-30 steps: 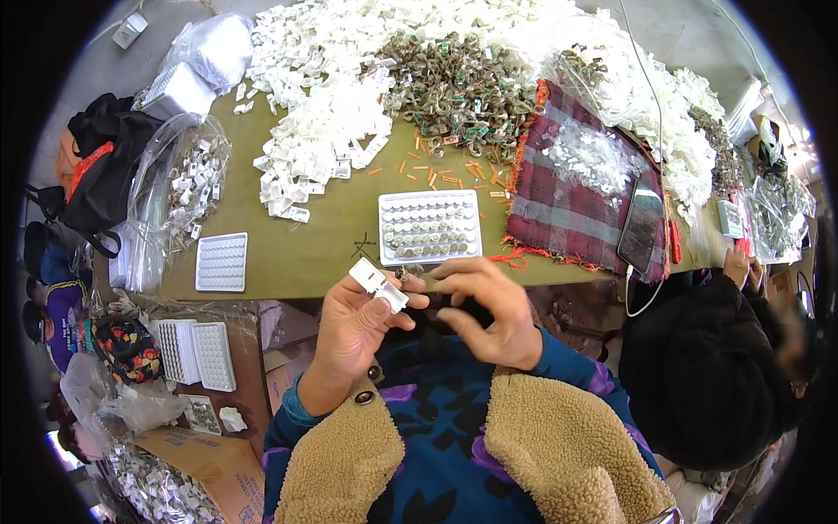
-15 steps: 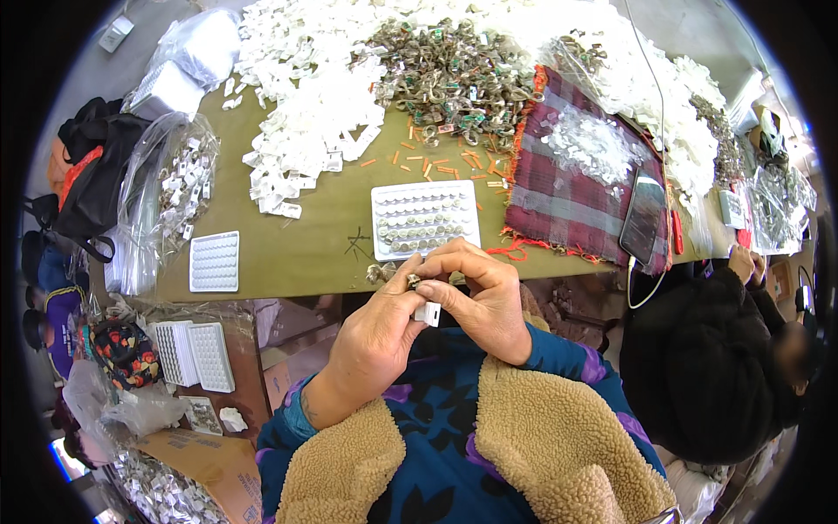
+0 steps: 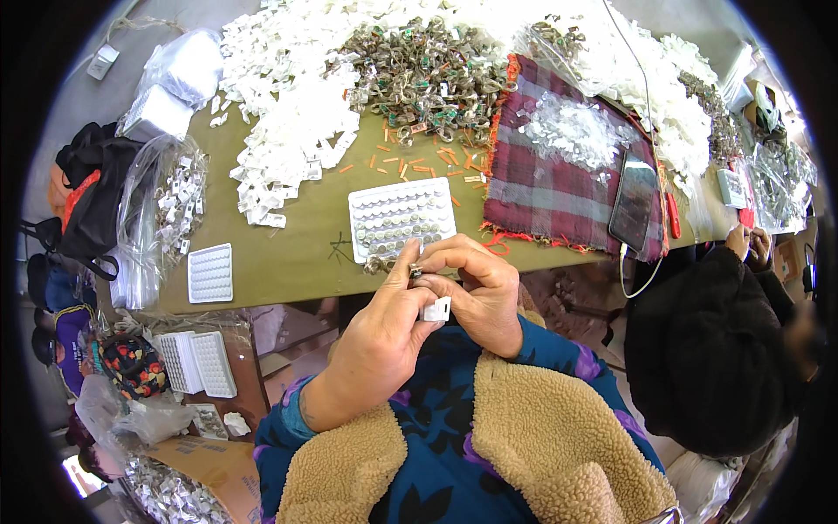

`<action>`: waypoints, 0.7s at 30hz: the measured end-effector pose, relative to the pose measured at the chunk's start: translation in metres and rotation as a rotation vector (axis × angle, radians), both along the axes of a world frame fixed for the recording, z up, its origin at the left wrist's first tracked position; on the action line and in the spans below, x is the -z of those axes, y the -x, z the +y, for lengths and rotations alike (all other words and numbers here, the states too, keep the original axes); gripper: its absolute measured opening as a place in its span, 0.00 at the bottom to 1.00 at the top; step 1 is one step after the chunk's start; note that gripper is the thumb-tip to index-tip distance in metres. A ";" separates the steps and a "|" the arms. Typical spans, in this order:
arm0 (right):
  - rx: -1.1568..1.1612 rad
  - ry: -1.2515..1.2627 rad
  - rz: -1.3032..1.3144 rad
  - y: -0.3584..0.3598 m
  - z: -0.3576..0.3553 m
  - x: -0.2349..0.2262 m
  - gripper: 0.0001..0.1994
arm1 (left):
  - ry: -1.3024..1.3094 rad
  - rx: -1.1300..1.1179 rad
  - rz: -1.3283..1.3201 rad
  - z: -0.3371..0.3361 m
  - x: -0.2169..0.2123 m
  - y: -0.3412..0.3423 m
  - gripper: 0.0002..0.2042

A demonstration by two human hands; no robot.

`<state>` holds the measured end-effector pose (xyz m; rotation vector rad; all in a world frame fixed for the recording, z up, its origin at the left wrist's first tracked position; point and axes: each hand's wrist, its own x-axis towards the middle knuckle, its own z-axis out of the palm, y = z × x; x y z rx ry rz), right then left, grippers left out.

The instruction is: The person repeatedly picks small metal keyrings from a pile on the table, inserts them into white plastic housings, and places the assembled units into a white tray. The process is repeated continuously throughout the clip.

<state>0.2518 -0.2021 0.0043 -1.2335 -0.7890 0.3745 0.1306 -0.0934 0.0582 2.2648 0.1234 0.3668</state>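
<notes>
My left hand (image 3: 377,347) is closed, a small white plastic housing (image 3: 437,309) with a dark slot pinched under its thumb. A small dark metallic part (image 3: 415,272) shows between the fingertips of both hands. My right hand (image 3: 477,293) is closed too, its thumb and fingers bent round that part. How the part and the housing are joined is hidden by the fingers. Just beyond my hands lies a white tray (image 3: 356,206) with rows of round pockets, several filled with small round metallic pieces. A few metallic parts (image 3: 377,264) sit at its near edge.
Heaps of white housings (image 3: 297,131) and metal parts (image 3: 419,74) cover the table's far side, orange strips (image 3: 419,168) before them. A plaid cloth (image 3: 541,188) bears clear pieces and a phone (image 3: 634,201). Another tray (image 3: 210,272) lies left. A person in black (image 3: 707,349) sits right.
The whole view has shifted a little, so the table's things appear further left. Both hands keep their hold, and the white housing has turned slightly, its slotted end now facing more to the right.
</notes>
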 end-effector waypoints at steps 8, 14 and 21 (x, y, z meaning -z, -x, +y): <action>0.223 -0.087 -0.424 -0.013 -0.006 0.006 0.13 | 0.117 0.096 0.067 -0.010 -0.001 -0.010 0.13; -0.219 -0.344 0.798 -0.012 -0.015 0.012 0.06 | 1.256 0.002 0.238 0.003 0.008 -0.008 0.13; -0.435 -0.381 0.961 -0.012 -0.005 0.012 0.06 | 0.807 -0.185 -0.320 0.008 0.037 -0.015 0.12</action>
